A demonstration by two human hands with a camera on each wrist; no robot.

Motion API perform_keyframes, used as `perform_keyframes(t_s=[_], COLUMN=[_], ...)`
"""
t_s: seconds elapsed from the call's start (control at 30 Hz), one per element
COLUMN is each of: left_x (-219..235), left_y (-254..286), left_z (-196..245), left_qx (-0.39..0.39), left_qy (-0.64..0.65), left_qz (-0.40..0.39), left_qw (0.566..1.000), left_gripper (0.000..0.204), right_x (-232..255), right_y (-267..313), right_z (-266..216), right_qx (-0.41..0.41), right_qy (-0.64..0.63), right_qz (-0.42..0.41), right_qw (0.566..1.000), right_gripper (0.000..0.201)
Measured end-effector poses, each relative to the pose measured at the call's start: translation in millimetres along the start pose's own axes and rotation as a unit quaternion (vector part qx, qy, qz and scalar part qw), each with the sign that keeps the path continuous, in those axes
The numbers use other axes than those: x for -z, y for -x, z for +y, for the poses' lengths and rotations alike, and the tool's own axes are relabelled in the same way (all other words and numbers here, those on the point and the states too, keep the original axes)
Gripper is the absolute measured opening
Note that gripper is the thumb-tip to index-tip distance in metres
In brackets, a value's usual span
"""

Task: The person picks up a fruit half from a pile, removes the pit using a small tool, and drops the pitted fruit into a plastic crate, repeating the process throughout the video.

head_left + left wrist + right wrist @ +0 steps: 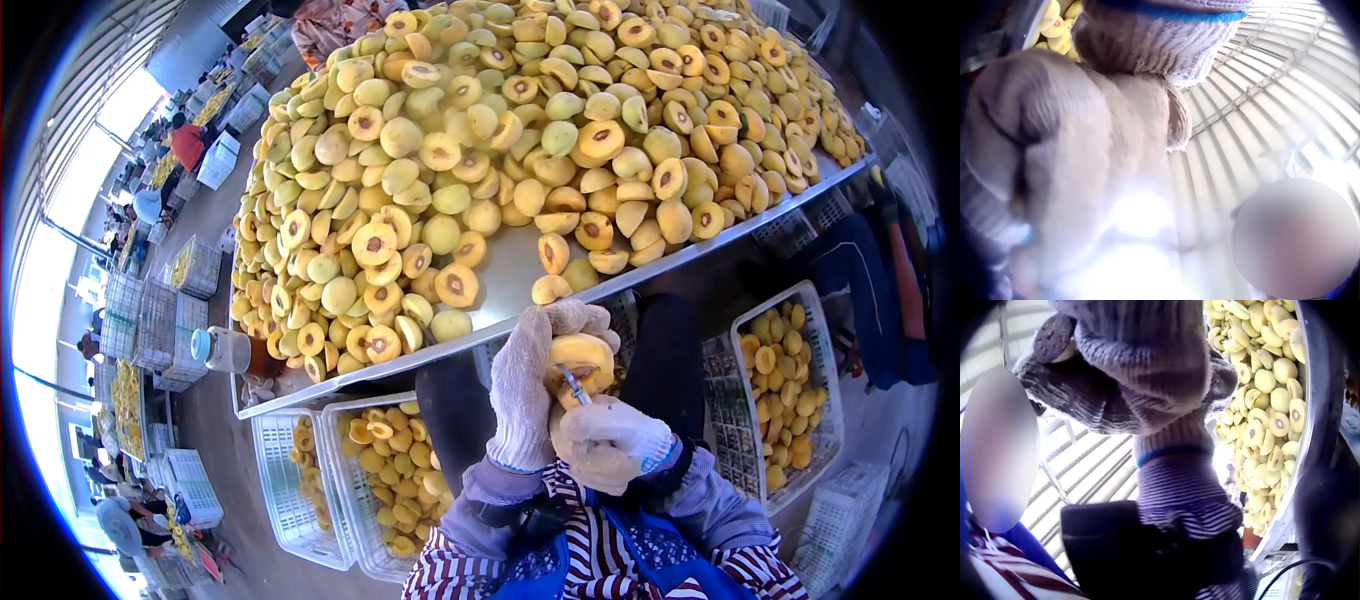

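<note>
In the head view my gloved left hand (520, 395) holds a yellow peach half (588, 352) at the table's front edge, its cut face turned towards me. My right hand (612, 445), also in a knitted glove, grips a small pitting tool (573, 385) with a narrow metal blade. The blade lies against the cut face, near the brown centre. Most of the tool's handle is hidden in the glove. Seen from the left wrist, the left glove (1072, 144) fills much of the picture and hides the peach half. The right wrist view shows folded glove fingers (1147, 356).
A metal-rimmed table (510, 265) carries a big heap of halved peaches (440, 150). A bottle (225, 350) stands at its left corner. Below are white crates (335, 480) of peach halves at left and another crate (835, 400) at right. Other people work farther off.
</note>
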State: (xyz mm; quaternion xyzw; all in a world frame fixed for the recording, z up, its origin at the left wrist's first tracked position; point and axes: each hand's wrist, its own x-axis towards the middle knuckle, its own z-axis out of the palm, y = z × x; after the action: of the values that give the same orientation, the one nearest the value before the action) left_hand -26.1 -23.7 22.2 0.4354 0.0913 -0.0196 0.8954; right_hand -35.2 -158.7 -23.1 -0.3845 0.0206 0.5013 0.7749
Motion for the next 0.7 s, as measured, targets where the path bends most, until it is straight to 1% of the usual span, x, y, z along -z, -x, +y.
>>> perform_keyframes(t_s=[0.07, 0.13, 0.17, 0.23, 0.27, 0.33, 0.37, 0.43, 0.47, 0.57, 0.63, 0.67, 0.7], left_x=[2.1, 6.4, 10.2, 18.5, 21.3, 25.1, 26.7, 28.2, 27.3, 22.6, 21.5, 25.3, 33.6], left_y=[1.1, 2.2, 2.2, 0.7, 3.0, 5.7, 8.2, 11.3, 12.8, 15.0, 12.8, 7.1, -2.2], left_z=[1.3, -1.6, 0.1, 6.9, 9.4, 14.3, 12.6, 7.3, 6.4, 1.8, -2.6, -7.3, -14.8], left_qx=[0.015, 0.024, 0.009, -0.019, -0.035, -0.069, -0.056, -0.034, -0.023, -0.003, -0.002, 0.035, 0.072], left_qy=[0.027, 0.034, 0.005, -0.054, -0.089, -0.160, -0.128, -0.062, -0.045, 0.000, 0.015, 0.158, 0.297], left_qz=[0.009, 0.015, -0.016, -0.080, -0.089, -0.107, -0.098, -0.080, -0.062, -0.015, 0.011, -0.052, -0.115], left_qw=[0.999, 0.999, 1.000, 0.995, 0.991, 0.979, 0.985, 0.994, 0.997, 1.000, 1.000, 0.985, 0.945], left_gripper=[0.056, 0.056, 0.056, 0.055, 0.055, 0.056, 0.056, 0.056, 0.057, 0.057, 0.057, 0.056, 0.056], right_x=[2.5, -0.1, -1.6, -4.7, -5.7, -6.9, -8.1, -10.3, -11.2, -16.9, -12.0, -10.2, -12.9], right_y=[0.8, 1.0, 1.3, 5.8, 8.1, 3.2, 1.4, -0.6, -1.3, 1.6, 0.1, -0.5, -0.5], right_z=[-3.4, -3.6, -4.4, -16.3, -18.6, -10.4, -5.9, -5.2, -4.4, -10.4, -5.6, -4.1, -6.7], right_qx=[-0.025, -0.028, -0.029, -0.061, -0.078, -0.063, -0.058, -0.070, -0.076, -0.090, -0.078, -0.072, -0.057], right_qy=[0.020, 0.016, 0.014, -0.007, -0.019, 0.019, 0.037, 0.020, 0.011, 0.039, 0.012, -0.001, 0.036], right_qz=[-0.009, -0.018, -0.022, -0.064, -0.084, -0.046, -0.027, -0.026, -0.025, -0.001, -0.019, -0.029, -0.058], right_qw=[0.999, 0.999, 0.999, 0.996, 0.993, 0.997, 0.997, 0.997, 0.997, 0.995, 0.997, 0.997, 0.996], right_gripper=[0.028, 0.028, 0.028, 0.029, 0.029, 0.027, 0.027, 0.028, 0.028, 0.029, 0.028, 0.027, 0.026])
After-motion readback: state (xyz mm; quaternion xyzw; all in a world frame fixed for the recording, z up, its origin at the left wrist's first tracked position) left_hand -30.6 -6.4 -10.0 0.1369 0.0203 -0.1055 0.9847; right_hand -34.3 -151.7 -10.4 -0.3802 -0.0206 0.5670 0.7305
